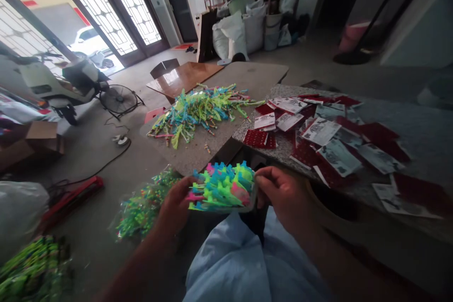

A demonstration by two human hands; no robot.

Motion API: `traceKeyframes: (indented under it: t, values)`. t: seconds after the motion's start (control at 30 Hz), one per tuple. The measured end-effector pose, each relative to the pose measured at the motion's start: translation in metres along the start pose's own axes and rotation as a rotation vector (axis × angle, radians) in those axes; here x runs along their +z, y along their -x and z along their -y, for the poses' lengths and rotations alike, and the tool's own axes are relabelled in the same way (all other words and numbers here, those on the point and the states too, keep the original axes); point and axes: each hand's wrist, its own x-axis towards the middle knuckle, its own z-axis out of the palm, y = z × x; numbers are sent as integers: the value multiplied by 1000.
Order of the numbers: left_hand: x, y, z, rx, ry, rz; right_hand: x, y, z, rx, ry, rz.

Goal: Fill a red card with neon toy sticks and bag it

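Between my hands, above my lap, is a clear pack of bright plastic pieces (pixel 221 188) in green, blue and pink. My left hand (pixel 179 200) grips its left end, thumb on the near upper side and the other fingers mostly hidden. At the right end, the thumb and fingers of my right hand (pixel 278 188) pinch the clear edge. What the small pieces are, I cannot make out. Beyond them on the table lies a loose heap of green and blue plastic pieces (pixel 201 108) with beaded-looking strips.
Red-and-white printed packets (pixel 322 131) lie scattered over the speckled tabletop (pixel 421 118) at right. Bagged colourful pieces (pixel 141 212) rest low on the left, near a red metal bar (pixel 72 203). A floor fan (pixel 118 100), scooter (pixel 60 82) and white sacks (pixel 231 33) stand farther back.
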Motion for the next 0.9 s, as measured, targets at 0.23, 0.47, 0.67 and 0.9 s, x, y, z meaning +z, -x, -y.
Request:
traceKeyframes:
  t: [0.23,0.47,0.67,0.9]
  values:
    - [10,-21,-26,35,145,91,-3,-35,29,2,-256,5]
    - [-13,-15,-54,-22,366,16,9,-39,51,-112,-213,97]
    - [-58,16,-68,-31,430,-174,37,-47,38,-94,-145,276]
    - [-74,39,39,-191,357,-273,52,-56,-21,142,-144,289]
